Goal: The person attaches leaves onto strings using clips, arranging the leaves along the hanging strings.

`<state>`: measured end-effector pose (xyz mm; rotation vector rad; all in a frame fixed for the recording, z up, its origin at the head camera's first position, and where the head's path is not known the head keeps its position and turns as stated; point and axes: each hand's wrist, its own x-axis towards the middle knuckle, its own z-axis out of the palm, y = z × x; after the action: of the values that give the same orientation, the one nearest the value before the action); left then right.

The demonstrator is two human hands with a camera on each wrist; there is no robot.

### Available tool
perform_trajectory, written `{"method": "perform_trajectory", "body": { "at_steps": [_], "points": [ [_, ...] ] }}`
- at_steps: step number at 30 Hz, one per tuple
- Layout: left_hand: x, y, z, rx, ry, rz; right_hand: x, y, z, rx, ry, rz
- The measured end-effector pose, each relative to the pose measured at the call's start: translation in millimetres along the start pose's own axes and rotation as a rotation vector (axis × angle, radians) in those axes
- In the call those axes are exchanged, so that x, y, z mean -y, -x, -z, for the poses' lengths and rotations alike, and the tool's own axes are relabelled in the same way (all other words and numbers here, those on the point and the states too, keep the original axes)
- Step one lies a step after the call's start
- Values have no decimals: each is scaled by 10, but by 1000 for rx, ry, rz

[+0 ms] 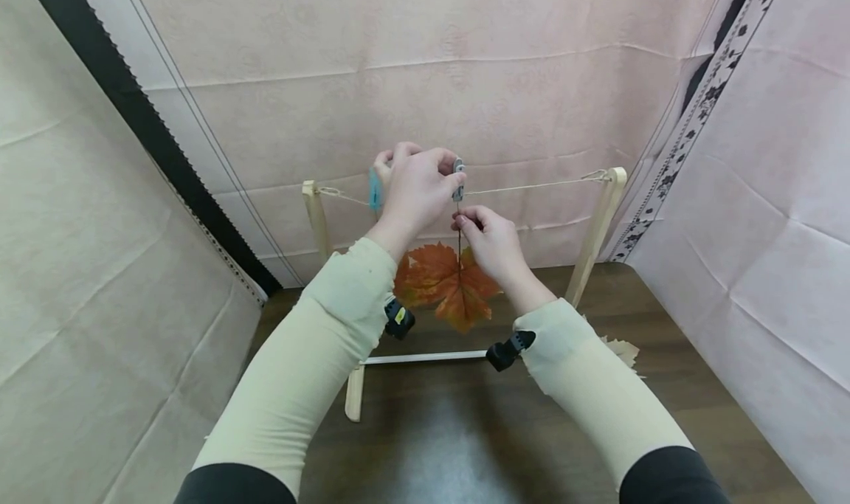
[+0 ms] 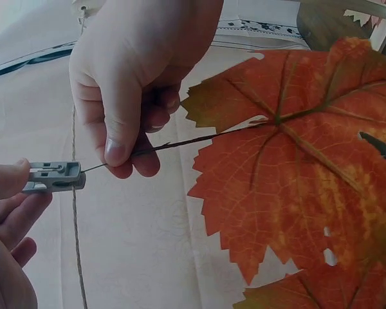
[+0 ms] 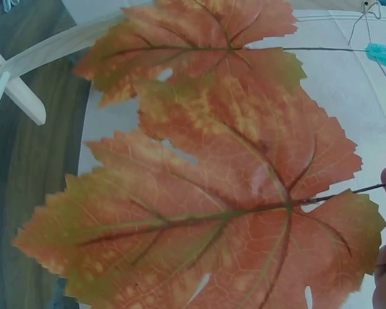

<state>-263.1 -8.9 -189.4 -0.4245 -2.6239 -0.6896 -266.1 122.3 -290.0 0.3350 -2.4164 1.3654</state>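
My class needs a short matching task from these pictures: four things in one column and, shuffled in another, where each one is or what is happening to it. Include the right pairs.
Column one
1. Grey clip
2. Stem of the nearer orange leaf
3. String
4. Pale leaf

Column two
A. Stretched between two wooden posts
B. Pinched by the right hand
C. Partly hidden by the right sleeve
D. Pinched by the left hand

Right pairs: 1-D; 2-B; 3-A; 4-C

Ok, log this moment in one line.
left hand: pinches gray clothespin at string; right hand: pinches orange leaf's stem; blue clothespin: holds second leaf
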Motion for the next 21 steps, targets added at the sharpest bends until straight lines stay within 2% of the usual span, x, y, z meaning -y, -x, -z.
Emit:
{"method": "perform_trajectory", "body": {
  "at_steps": [6, 10, 16, 21],
  "points": [
    [-3, 13, -1, 16, -6, 16, 26, -6, -14, -9, -9, -13],
    [-17, 21, 7, 53, -46, 30, 32, 1, -18, 7, -15, -19],
    [-14, 33, 21, 113, -114, 19, 18, 9, -14, 27, -24, -19],
    [-2, 53, 38, 111, -133, 15, -2, 20, -2, 47, -15, -23]
  ]
}}
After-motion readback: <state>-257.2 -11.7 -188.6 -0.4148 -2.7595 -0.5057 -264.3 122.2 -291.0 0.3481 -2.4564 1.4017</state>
